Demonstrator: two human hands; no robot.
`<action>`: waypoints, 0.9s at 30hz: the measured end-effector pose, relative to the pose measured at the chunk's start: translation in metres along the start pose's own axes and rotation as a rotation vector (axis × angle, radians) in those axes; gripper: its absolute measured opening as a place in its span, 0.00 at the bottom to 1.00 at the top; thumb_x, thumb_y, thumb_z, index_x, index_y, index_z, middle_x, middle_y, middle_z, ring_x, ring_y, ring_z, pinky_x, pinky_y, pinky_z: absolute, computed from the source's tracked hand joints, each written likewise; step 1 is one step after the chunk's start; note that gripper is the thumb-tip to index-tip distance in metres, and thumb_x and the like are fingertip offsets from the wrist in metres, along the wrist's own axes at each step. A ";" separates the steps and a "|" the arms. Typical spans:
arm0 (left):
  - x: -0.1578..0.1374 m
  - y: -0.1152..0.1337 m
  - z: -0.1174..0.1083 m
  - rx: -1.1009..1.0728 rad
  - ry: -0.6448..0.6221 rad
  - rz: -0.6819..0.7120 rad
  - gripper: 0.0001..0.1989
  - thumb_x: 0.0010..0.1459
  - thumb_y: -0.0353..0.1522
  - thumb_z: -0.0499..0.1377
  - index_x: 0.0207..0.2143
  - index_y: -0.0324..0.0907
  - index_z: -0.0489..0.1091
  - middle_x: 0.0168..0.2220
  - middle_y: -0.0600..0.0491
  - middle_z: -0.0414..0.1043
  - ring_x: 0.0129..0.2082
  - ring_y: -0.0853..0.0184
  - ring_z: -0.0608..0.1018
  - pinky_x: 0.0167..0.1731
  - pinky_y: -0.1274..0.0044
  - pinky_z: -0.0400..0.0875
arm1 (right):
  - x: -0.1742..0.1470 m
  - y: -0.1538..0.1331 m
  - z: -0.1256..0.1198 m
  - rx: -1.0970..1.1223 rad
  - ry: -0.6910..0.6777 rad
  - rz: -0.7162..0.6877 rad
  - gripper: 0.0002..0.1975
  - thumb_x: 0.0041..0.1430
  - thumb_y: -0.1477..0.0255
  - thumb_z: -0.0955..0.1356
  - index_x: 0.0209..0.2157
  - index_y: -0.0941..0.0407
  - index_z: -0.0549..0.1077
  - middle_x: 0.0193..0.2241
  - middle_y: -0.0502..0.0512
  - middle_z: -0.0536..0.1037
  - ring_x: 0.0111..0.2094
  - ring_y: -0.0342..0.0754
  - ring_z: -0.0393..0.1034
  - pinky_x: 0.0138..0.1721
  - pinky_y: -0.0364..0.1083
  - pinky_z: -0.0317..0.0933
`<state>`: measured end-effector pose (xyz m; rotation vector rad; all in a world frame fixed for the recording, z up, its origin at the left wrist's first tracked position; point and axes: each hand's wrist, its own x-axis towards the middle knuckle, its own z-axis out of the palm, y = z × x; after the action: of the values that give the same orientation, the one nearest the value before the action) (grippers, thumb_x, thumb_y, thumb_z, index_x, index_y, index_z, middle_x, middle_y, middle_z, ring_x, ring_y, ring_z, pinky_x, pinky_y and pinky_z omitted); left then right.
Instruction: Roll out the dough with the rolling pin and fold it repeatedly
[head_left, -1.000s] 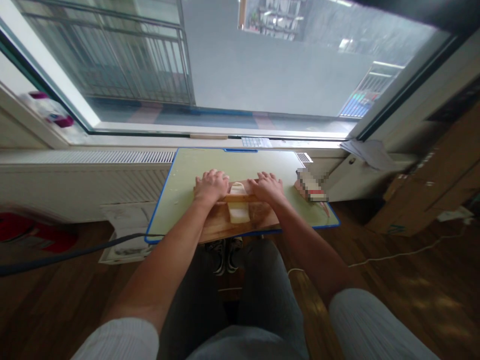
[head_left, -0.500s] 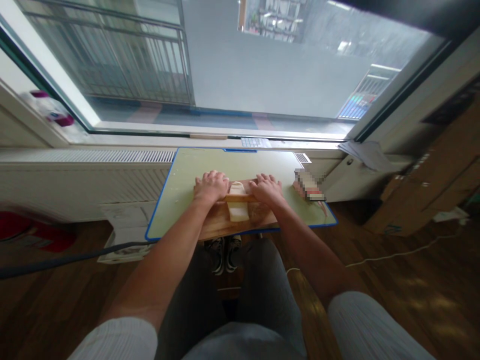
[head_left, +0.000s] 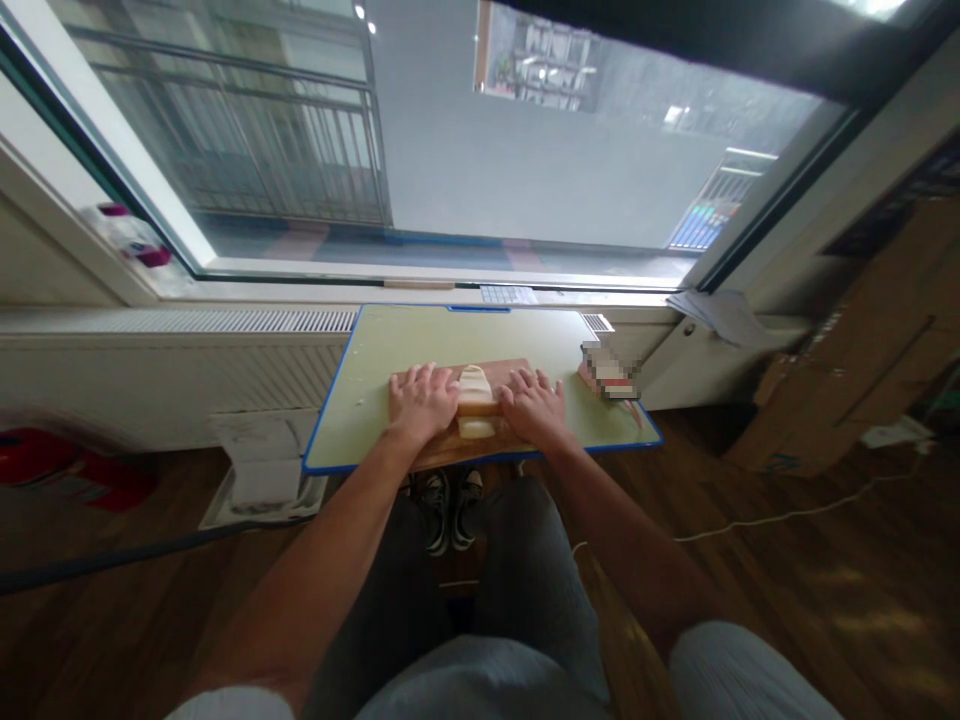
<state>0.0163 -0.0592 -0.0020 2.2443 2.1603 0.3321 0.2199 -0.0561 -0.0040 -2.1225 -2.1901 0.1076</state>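
A pale strip of dough (head_left: 475, 379) lies lengthwise on a wooden board (head_left: 517, 365). Across it rests a light wooden rolling pin (head_left: 478, 409), its ends covered by my palms. My left hand (head_left: 425, 400) presses flat on the pin's left end, fingers stretched forward and slightly apart. On the right end lies my right hand (head_left: 532, 402), its fingers likewise spread and reaching past the pin. Dough shows both beyond the pin and on my side of it. Beneath the wooden board is a pale green mat with a blue rim (head_left: 345, 420).
A partly pixelated package (head_left: 611, 375) lies at the mat's right. Behind are a radiator (head_left: 300, 322) and a window sill holding a bottle (head_left: 131, 235). Cardboard boxes (head_left: 847, 370) stand at right, a red object (head_left: 67, 465) at left. A dark hose (head_left: 165, 555) crosses the left side.
The rolling pin and both my hands have moved a little toward me over the dough. My fingers lie flatter than before. The camera view has shifted slightly.
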 end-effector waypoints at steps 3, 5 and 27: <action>-0.005 0.001 0.000 -0.009 0.021 0.008 0.27 0.74 0.45 0.44 0.65 0.53 0.73 0.73 0.47 0.67 0.71 0.51 0.66 0.70 0.53 0.57 | -0.003 0.000 0.001 0.018 0.022 -0.006 0.33 0.78 0.56 0.52 0.76 0.51 0.62 0.77 0.54 0.60 0.78 0.61 0.48 0.76 0.69 0.42; -0.001 0.000 0.000 -0.009 0.000 0.001 0.27 0.74 0.45 0.44 0.65 0.53 0.73 0.73 0.48 0.67 0.71 0.52 0.67 0.69 0.53 0.58 | 0.001 -0.001 0.000 0.023 0.016 -0.008 0.33 0.78 0.56 0.52 0.76 0.51 0.62 0.77 0.54 0.60 0.78 0.62 0.48 0.75 0.70 0.42; 0.078 -0.009 0.008 -0.084 -0.084 -0.054 0.27 0.72 0.43 0.44 0.60 0.49 0.76 0.67 0.43 0.72 0.65 0.47 0.73 0.64 0.49 0.67 | 0.078 -0.001 -0.003 0.106 -0.030 0.004 0.31 0.73 0.52 0.57 0.67 0.53 0.72 0.70 0.61 0.71 0.70 0.64 0.60 0.70 0.68 0.53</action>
<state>0.0110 0.0194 0.0004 2.1126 2.1194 0.3159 0.2166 0.0213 0.0006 -2.0818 -2.1454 0.2510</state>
